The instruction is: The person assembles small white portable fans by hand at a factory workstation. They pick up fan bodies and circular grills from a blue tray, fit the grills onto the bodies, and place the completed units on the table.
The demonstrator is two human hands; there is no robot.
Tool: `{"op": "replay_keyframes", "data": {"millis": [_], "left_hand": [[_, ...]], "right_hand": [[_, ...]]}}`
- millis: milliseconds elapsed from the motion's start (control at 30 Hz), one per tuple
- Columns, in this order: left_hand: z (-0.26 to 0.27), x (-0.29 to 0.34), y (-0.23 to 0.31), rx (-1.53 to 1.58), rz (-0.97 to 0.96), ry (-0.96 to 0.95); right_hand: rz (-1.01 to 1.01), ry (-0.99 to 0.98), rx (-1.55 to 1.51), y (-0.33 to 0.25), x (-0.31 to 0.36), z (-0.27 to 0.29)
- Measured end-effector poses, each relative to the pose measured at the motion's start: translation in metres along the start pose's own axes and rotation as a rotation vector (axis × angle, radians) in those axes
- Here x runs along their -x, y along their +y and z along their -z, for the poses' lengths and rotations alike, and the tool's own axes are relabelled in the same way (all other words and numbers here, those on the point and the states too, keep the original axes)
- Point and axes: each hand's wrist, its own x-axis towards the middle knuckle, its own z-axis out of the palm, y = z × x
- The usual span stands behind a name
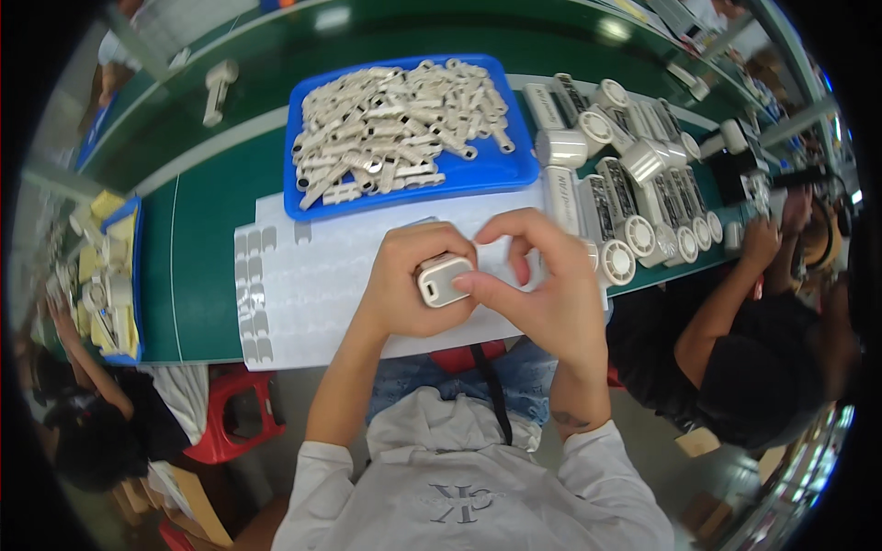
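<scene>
My left hand [397, 283] is closed around a white plastic housing [430, 292], whose oblong end faces up between the fingers. A flat grey panel [446, 280] covers most of that end, with a small dark slot at one corner. My right hand [560, 289] rests its thumb tip on the edge of the panel. Its index finger arches toward my left knuckles, and the fingers stand apart from the thumb. Below both hands lies a white label sheet [312, 312] with grey rounded labels in columns along its left side.
Behind the sheet, a blue tray [501, 170] holds a heap of white plastic parts [395, 119]. Many white cylindrical-headed devices [634, 184] stand at the right. A blue bin [138, 275] with yellow padding is at the left. Co-workers sit on both sides; a red stool [234, 418] stands lower left.
</scene>
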Motion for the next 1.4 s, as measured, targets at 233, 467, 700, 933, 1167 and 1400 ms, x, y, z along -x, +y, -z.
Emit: {"op": "replay_keyframes", "data": {"millis": [233, 467, 700, 933, 1167, 1400], "left_hand": [[0.021, 0.005, 0.022, 0.007, 0.065, 0.137], [0.103, -0.094, 0.013, -0.211, -0.128, 0.235], [0.163, -0.234, -0.115, -0.908, 0.041, 0.109], [0.148, -0.287, -0.208, -1.379, 0.312, 0.043], [0.007, -0.29, -0.122, -0.82, -0.15, -0.091], [-0.034, -0.186, -0.009, -0.624, -0.154, -0.463]], "right_hand": [[-0.279, -0.117, -0.6, 0.056, 0.041, -0.009], [-0.307, -0.085, -0.659, 0.072, 0.098, 0.049], [-0.334, -0.062, -0.671, 0.098, 0.137, 0.08], [-0.418, -0.007, -0.544, 0.091, 0.153, 0.098], [-0.397, -0.121, -0.067, 0.069, 0.111, 0.091], [-0.208, -0.175, 0.625, 0.072, 0.07, 0.074]]}}
